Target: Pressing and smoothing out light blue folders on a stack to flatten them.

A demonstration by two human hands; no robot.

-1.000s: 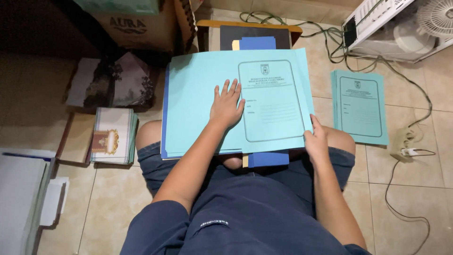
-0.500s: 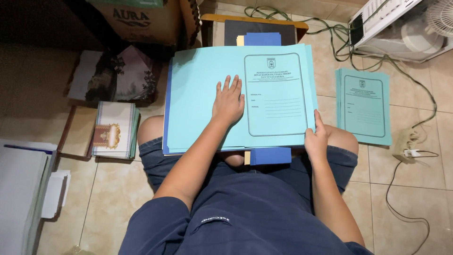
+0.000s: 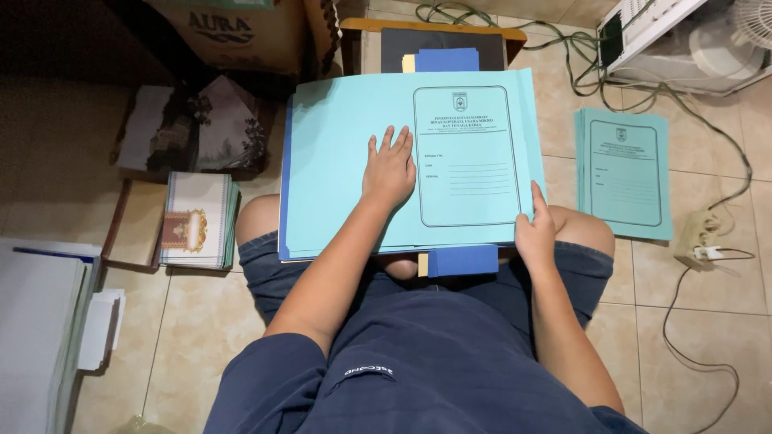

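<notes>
Comparing against a second earlier, I logged little change: the left hand stayed flat, fingers spread, on the teal folder stack across the lap, the right hand still pinching its lower right edge.

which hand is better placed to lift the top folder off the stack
Right, probably. The right hand already pinches the top folder at its lower right corner, while the left hand lies flat on its middle.
</notes>
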